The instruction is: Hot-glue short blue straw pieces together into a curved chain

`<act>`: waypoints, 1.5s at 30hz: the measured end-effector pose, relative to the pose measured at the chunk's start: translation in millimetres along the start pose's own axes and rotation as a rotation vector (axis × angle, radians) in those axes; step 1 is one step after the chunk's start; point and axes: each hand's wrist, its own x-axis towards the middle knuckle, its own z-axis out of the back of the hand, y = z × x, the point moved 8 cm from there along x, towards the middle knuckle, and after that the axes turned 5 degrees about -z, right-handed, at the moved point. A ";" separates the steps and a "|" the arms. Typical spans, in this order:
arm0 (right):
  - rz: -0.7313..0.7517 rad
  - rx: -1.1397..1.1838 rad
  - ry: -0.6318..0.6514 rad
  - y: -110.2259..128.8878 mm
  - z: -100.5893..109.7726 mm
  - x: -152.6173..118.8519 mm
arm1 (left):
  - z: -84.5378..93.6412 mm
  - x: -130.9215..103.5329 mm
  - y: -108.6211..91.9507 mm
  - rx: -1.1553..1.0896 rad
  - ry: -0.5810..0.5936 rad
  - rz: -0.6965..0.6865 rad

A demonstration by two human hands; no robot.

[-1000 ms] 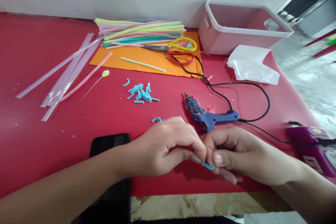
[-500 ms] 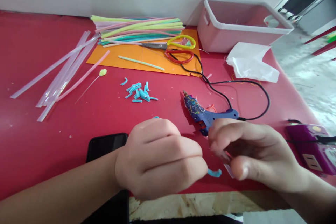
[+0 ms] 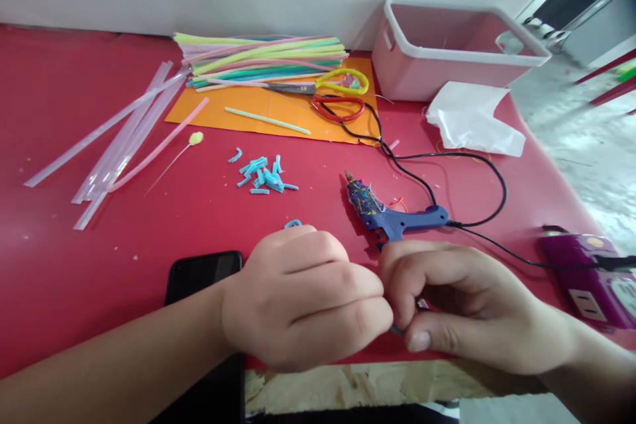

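My left hand (image 3: 305, 298) is curled with its back to the camera near the table's front edge; a small blue piece (image 3: 396, 329) shows at its fingertips. Touching it, my right hand (image 3: 447, 305) pinches the end of that piece between thumb and forefinger. A bit of something pale shows inside its fingers. Beyond the hands lies a heap of short blue pieces (image 3: 268, 175), with one curved blue piece (image 3: 293, 223) just behind my left hand. The blue glue gun (image 3: 397, 218) rests behind my right hand.
A black phone (image 3: 203, 271) lies beneath my left forearm. Scissors (image 3: 340, 108) and fuzzy coloured stems (image 3: 263, 56) rest on orange paper (image 3: 199, 106). Clear sticks (image 3: 124, 139) are at left, a pink bin (image 3: 457, 59) at back right, a purple power box (image 3: 589, 278) at right.
My right hand has moved left to meet my left hand, and its thumb and forefinger have closed on the blue piece's end. My left hand has barely moved.
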 end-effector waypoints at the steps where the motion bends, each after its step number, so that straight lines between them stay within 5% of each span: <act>1: -0.045 0.037 0.028 -3.2 -2.1 -0.2 | -0.9 1.0 -1.9 -0.002 0.007 -0.022; 7: -0.154 0.225 0.188 -6.5 -15.4 -0.7 | -5.0 1.4 -9.1 -0.017 0.032 -0.061; 11: 0.004 0.633 -0.024 3.4 13.2 0.5 | -0.9 -1.1 -0.5 0.046 0.030 0.000; 17: 0.001 0.551 -0.377 -12.7 63.6 1.9 | 15.8 -7.0 53.8 0.248 0.184 0.491; 22: -0.054 0.534 -0.395 -19.7 65.1 4.1 | 32.1 -36.8 78.3 0.281 0.309 0.801; 33: -0.046 0.641 -0.401 -24.3 59.5 1.7 | 24.5 -59.2 68.2 0.188 0.373 0.741; 38: 0.062 0.379 -0.517 -24.1 74.2 -6.0 | 40.2 -52.8 80.1 0.240 0.335 0.731; 45: 0.241 -0.884 -0.548 2.7 75.5 -11.0 | 46.9 -50.9 107.8 0.430 0.487 0.716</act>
